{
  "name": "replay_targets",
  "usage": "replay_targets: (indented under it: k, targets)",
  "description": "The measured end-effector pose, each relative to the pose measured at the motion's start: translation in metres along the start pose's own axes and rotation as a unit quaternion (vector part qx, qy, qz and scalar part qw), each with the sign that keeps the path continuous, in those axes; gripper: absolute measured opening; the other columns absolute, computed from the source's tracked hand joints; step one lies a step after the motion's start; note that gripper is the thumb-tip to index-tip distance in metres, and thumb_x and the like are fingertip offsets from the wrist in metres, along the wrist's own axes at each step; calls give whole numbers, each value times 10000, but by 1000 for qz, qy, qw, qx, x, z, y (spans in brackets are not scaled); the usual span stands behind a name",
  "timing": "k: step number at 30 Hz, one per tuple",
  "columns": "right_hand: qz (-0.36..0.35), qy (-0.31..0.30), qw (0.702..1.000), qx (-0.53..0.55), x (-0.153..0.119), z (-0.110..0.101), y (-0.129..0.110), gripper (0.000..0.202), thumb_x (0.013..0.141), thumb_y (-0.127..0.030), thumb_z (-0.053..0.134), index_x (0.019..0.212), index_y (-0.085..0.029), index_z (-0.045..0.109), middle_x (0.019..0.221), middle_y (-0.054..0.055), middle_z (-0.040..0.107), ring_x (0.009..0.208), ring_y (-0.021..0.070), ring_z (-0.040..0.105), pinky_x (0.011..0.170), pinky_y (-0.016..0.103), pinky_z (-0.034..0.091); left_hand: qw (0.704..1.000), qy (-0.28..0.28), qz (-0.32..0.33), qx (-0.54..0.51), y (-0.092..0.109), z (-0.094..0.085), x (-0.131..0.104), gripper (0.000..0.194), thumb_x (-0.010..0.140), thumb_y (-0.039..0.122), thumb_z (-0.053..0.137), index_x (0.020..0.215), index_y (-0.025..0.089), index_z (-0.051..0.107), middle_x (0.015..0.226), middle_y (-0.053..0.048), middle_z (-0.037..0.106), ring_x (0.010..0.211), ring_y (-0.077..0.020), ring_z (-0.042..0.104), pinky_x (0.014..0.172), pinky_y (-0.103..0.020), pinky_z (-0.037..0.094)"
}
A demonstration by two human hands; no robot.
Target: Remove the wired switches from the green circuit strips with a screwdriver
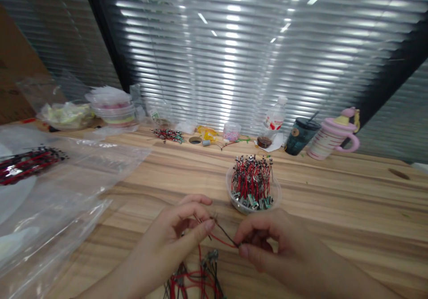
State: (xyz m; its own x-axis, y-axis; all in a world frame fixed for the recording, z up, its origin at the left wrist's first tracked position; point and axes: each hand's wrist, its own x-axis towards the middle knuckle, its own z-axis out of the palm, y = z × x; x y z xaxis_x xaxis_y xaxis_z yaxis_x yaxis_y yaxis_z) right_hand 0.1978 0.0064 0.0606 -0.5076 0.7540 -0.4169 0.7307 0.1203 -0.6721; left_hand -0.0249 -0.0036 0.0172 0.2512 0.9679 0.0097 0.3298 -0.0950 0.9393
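Note:
My left hand [182,227] and my right hand [267,241] meet low in the middle of the view over a wooden table [334,201]. Between their fingertips they pinch a thin red and black wire lead [222,235]. Just below the hands lies a loose pile of similar wired parts [194,281]. Behind the right hand stands a clear plastic bowl [277,192] filled with upright red-wired small components [252,181].
Crinkled clear plastic bags [60,192] cover the left side, one holding red-wired parts [26,163]. Along the back edge sit stacked plastic tubs [112,107], a wire bundle [167,135], a bottle [276,116], a dark cup [301,135] and a pink striped mug [329,134].

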Motion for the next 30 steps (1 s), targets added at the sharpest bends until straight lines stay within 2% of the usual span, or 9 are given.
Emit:
replay_targets:
  k: [2, 4, 8, 13, 17, 21, 24, 30]
  targets:
    - [-6, -1, 1000, 7, 1, 4, 1, 473, 810, -474, 389, 1018, -125, 631, 845, -5, 564, 626, -170, 377, 546, -103, 254, 1000, 1, -9, -9, 1, 1, 0, 221, 811, 422, 651, 771, 205, 653, 1196, -82, 575, 1268, -286, 429, 1011, -422, 330]
    - [-8, -5, 1000, 15, 2, 7, 1, 481, 810, -473, 381, 1025, -118, 624, 831, -2, 562, 611, -165, 372, 541, -92, 260, 1000, -10, 0, -7, 1, 2, 0, 222, 800, 426, 663, 769, 206, 666, 1140, -83, 595, 1278, -283, 415, 1018, -412, 324]
    - [-16, -4, 999, 29, 3, 11, 1, 442, 818, -431, 387, 1029, -127, 628, 849, -5, 566, 640, -173, 389, 569, -107, 274, 999, -15, -33, -19, 3, 2, -1, 288, 877, 452, 553, 773, 202, 650, 1213, -68, 570, 1238, -257, 459, 1012, -377, 325]
    - [-37, 31, 998, 29, 5, 11, 3, 433, 818, -448, 420, 1048, -154, 639, 911, -4, 570, 717, -184, 417, 633, -127, 291, 996, -11, -80, -33, 8, -1, 0, 324, 859, 492, 535, 780, 197, 643, 1289, -79, 532, 1245, -264, 457, 1060, -393, 263]
    - [-85, 77, 993, 23, 5, 16, 9, 452, 827, -466, 405, 1059, -158, 642, 932, 5, 567, 781, -185, 437, 704, -130, 314, 999, -19, -51, -3, 5, -3, 1, 312, 890, 462, 509, 801, 194, 639, 1218, -76, 545, 1241, -251, 446, 1038, -367, 302]
    - [-75, 89, 993, 23, 6, 21, 13, 495, 828, -497, 386, 1092, -159, 631, 930, 12, 562, 761, -178, 434, 685, -115, 319, 997, -36, -5, 74, -1, -4, -1, 300, 948, 427, 443, 828, 199, 598, 1204, -61, 505, 1264, -242, 394, 1078, -381, 263]
    - [-59, 117, 991, 15, 8, 23, 16, 502, 838, -510, 369, 1151, -198, 606, 977, 4, 562, 783, -177, 445, 685, -110, 310, 995, -44, 2, 90, -3, -6, -4, 297, 964, 430, 422, 841, 202, 568, 1251, -53, 456, 1273, -235, 380, 1083, -381, 251]
    - [-68, 93, 993, -13, 14, 20, 21, 464, 880, -488, 308, 1165, -247, 586, 956, -21, 566, 799, -190, 437, 715, -108, 278, 994, -52, -9, 95, -4, -6, -6, 262, 974, 397, 413, 844, 209, 541, 1201, -47, 511, 1252, -216, 422, 1019, -342, 335]
